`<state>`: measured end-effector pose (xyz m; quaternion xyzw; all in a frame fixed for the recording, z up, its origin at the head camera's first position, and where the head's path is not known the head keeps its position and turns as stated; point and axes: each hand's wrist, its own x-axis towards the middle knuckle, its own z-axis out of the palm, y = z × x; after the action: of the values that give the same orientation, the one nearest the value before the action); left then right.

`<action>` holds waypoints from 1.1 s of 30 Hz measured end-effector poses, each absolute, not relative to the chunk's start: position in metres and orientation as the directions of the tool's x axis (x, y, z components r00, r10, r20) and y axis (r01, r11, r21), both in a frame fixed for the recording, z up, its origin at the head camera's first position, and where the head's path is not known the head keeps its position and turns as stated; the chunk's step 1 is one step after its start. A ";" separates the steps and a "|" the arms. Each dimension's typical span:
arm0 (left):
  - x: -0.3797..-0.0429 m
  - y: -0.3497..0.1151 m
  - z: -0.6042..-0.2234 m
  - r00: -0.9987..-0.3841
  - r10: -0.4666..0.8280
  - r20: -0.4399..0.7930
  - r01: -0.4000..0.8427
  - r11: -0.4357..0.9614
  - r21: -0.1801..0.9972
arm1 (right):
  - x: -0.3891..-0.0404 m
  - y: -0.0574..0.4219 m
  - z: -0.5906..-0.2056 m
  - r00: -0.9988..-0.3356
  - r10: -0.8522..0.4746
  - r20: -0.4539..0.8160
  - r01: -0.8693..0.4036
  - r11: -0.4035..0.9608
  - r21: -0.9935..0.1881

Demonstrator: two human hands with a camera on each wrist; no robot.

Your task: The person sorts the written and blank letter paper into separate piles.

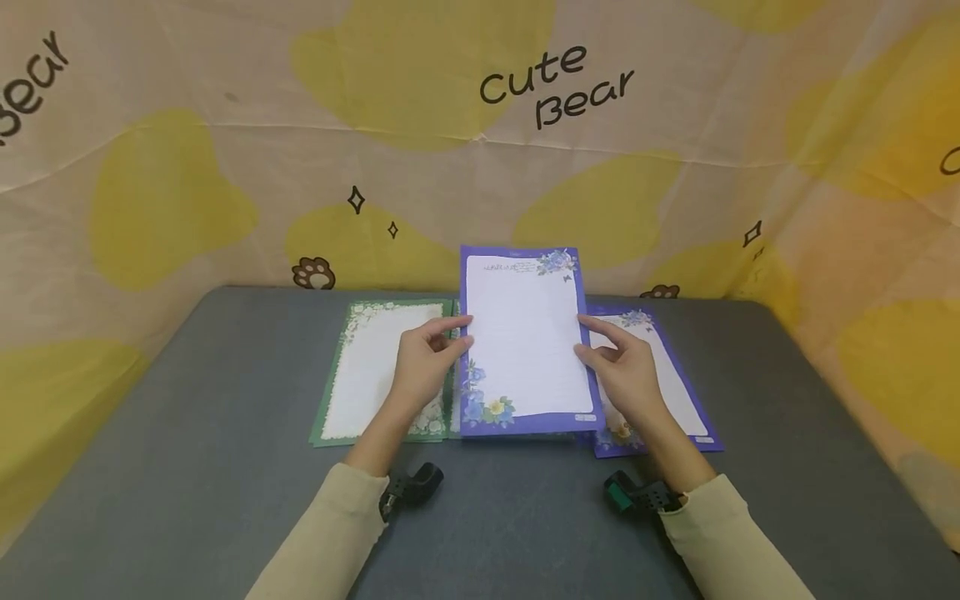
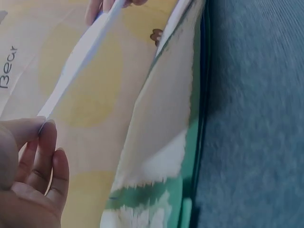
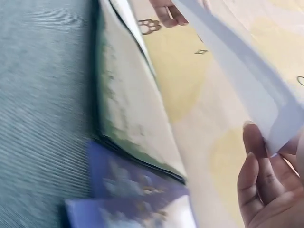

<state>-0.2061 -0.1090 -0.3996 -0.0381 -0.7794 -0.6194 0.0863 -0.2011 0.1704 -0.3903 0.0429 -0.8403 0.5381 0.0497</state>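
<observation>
A purple-bordered sheet of paper (image 1: 525, 333) with blue flowers at two corners is held up above the table. My left hand (image 1: 423, 358) pinches its left edge between thumb and fingers, and my right hand (image 1: 622, 367) pinches the right edge. In the left wrist view the sheet (image 2: 80, 57) appears nearly edge-on. Below and to the left lie green-bordered sheets (image 1: 371, 367) with white flowers, partly behind my left hand. More purple-bordered sheets (image 1: 678, 392) lie on the right, partly covered by my right hand and the raised sheet.
A grey table (image 1: 225, 500) carries the papers. Behind it hangs a cream and yellow cloth (image 1: 420, 183) printed with "Cute Bear". Each wrist wears a black strapped device, one on the left (image 1: 412, 486) and one on the right (image 1: 637, 493).
</observation>
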 end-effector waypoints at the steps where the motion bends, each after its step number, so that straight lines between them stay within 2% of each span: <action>1: -0.206 -0.107 -0.399 -0.980 -0.042 0.196 0.182 0.227 0.957 | -0.201 0.173 -0.388 -0.991 -0.022 0.132 -0.129 0.424 -0.897; 8: -0.204 -0.095 -0.389 -0.966 -0.024 0.256 0.246 0.205 0.947 | -0.201 0.190 -0.376 -0.983 -0.026 0.180 -0.169 0.485 -0.858; 15: -0.205 -0.074 -0.377 -0.963 -0.006 0.271 0.265 0.190 0.945 | -0.200 0.206 -0.362 -0.971 0.056 0.231 -0.163 0.551 -0.819; 23: -0.204 -0.037 -0.372 -0.959 0.018 0.284 0.285 0.055 0.957 | -0.197 0.231 -0.343 -0.965 0.173 0.199 -0.075 0.544 -0.836; 33: -0.208 0.001 -0.356 -0.958 0.021 0.286 0.287 0.100 0.953 | -0.193 0.258 -0.328 -0.950 0.278 0.140 0.049 0.579 -0.814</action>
<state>-0.2081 0.0007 -0.3556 -0.1045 -0.7349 -0.6625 0.1005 -0.1930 0.2584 -0.3283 -0.0931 -0.8793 0.4494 0.1274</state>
